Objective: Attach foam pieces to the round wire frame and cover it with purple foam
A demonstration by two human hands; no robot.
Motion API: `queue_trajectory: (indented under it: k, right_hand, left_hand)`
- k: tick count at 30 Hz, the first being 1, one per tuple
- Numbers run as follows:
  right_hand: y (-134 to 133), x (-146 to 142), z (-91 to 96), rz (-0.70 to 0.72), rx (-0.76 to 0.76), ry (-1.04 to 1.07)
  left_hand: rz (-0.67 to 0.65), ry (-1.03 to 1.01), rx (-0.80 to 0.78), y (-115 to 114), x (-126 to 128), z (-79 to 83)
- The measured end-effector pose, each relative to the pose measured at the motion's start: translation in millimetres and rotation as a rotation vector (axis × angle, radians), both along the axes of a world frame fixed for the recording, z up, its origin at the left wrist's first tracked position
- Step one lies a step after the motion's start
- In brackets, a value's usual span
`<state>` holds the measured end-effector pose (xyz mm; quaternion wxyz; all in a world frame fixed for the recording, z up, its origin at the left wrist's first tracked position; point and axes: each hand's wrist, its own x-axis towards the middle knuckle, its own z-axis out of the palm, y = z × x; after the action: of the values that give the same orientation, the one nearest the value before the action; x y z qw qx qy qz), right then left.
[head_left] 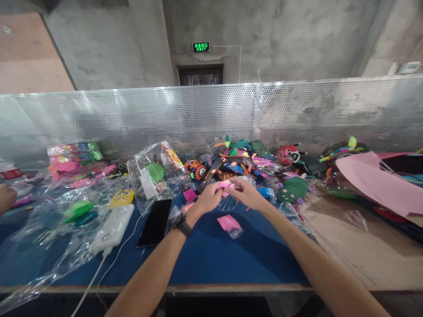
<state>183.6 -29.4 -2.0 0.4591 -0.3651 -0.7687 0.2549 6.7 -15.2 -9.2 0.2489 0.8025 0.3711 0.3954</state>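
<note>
My left hand and my right hand meet over the middle of the blue table. Both pinch a small pink piece held between them, fingers closed on it. A black watch sits on my left wrist. A pink item in a clear bag lies on the table just below my hands. A heap of colourful toy figures in clear bags lies right behind my hands.
A black phone and a white power bank with a cable lie at the left among clear plastic bags. Pink sheets rest at the right. A perforated metal screen closes the back. Another person's hand shows at the far left.
</note>
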Motion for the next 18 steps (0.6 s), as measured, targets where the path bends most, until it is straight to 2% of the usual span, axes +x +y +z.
queue_trajectory:
  k: [3,5,8,10,13,18]
  right_hand:
    - [3.7,2.0,-2.8,-0.070,0.022,-0.040]
    - [6.3,3.1,-4.7,-0.160,0.087,-0.088]
    - [8.8,3.7,-5.7,-0.264,0.149,-0.122]
    - [9.6,3.5,-5.5,-0.276,0.099,-0.088]
    - [9.6,2.9,-4.6,-0.183,-0.065,0.024]
    - [7.6,4.0,-0.3,0.073,-0.299,0.284]
  left_hand:
    - [-0.096,-0.086,-0.172,-2.2,-0.1,-1.0]
    - [-0.070,-0.103,-0.196,-5.1,0.8,0.0]
    - [0.050,-0.076,-0.077,-9.5,3.1,2.5]
    - [0.105,-0.067,0.036,-10.8,4.5,4.0]
    - [0.144,-0.086,0.136,-9.3,4.8,5.3]
    - [0.181,-0.094,0.185,-5.0,0.8,8.4]
